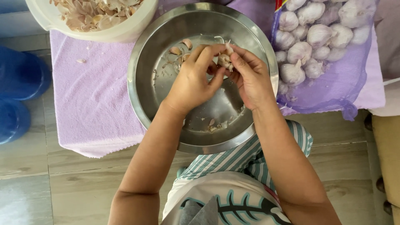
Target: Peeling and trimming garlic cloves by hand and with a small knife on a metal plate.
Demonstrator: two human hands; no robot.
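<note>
My left hand and my right hand meet over a wide steel bowl and both grip one garlic bulb between their fingertips. The bulb's papery skin is partly torn open. Loose garlic cloves and bits of skin lie on the bowl's bottom near its far side, and more scraps lie near its close side.
A purple mesh bag of whole garlic bulbs lies to the right of the bowl. A cream tub of garlic skins stands at the upper left. Both rest on a lilac towel on a tiled floor. Blue containers stand at left.
</note>
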